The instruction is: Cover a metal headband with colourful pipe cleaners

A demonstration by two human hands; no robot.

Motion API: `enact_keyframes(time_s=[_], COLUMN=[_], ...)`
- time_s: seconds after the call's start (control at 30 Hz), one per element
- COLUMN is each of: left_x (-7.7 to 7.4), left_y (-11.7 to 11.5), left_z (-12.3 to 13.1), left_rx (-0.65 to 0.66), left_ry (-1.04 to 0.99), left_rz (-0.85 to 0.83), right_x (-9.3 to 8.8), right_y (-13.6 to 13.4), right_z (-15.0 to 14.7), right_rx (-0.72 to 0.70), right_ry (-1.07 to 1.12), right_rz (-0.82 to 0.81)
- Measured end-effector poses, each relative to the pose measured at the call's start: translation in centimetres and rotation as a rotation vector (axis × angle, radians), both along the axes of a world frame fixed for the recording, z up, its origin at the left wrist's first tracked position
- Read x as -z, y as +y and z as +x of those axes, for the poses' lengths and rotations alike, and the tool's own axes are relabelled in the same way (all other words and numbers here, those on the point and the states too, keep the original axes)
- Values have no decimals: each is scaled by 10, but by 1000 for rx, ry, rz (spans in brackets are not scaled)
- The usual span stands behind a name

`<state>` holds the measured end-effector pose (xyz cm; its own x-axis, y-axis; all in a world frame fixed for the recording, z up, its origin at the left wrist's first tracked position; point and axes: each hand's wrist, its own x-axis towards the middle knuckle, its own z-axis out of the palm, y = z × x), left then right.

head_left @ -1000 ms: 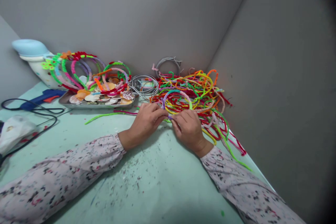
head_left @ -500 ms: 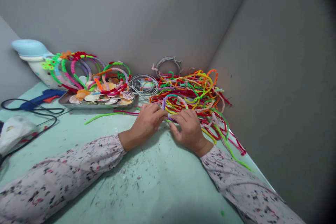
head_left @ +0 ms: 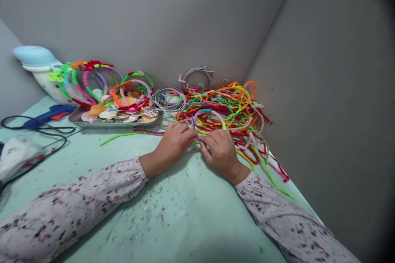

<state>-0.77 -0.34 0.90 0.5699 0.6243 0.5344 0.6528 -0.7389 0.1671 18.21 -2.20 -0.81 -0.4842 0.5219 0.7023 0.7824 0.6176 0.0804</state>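
Note:
Both of my hands pinch a small ring of fuzzy pipe cleaner (head_left: 204, 111) banded in purple, teal, pink and green. My left hand (head_left: 175, 141) closes on its purple lower left side. My right hand (head_left: 220, 150) grips the lower right, its thumb and fingertips close to the left ones. The ring's arc stands up above my fingers; its lower part is mostly hidden by them. Right behind lies a tangled heap of pipe cleaners (head_left: 228, 102) in red, yellow, green and orange.
A metal tray (head_left: 114, 124) at the left holds shells and pipe-cleaner hoops. Wire coils (head_left: 169, 100) lie beside it. Farther left are a blue glue gun (head_left: 46, 117), a black cable (head_left: 66, 144), a white plastic bag (head_left: 18, 154) and a blue-lidded container (head_left: 37, 57). Grey walls border the table (head_left: 173, 213).
The ring has turned slightly between my hands, and more green now shows on its right side. My fingertips have shifted a little; the rest is unchanged.

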Motion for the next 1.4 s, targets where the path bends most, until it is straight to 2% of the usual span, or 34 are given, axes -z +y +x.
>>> enact_keyframes(time_s=[0.23,0.43,0.67,0.87,0.97,1.07,1.2,1.4], left_x=[0,2,1,6,6,5,3,1], left_y=[0,1,2,10,9,8,8,7], left_z=[0,-1,3,3,3,4,5,5], left_rx=[13,62,2,209,233,253,275,241], left_ry=[-10,-298,-720,-799,-870,-923,-892,-840], left_rz=[-21,-153,-483,-941,-1059,-1111,-1155,-1132], right_x=[-1,-2,-2,-1,-1,-1,-1,0], right_y=[-1,0,0,-1,-1,-1,-2,0], right_z=[-1,0,0,1,1,0,0,0], right_rx=[-8,25,16,-9,-11,-10,-5,2], right_ry=[-10,34,97,113,115,114,106,108], right_rz=[9,-12,0,-13,-11,-5,9,10])
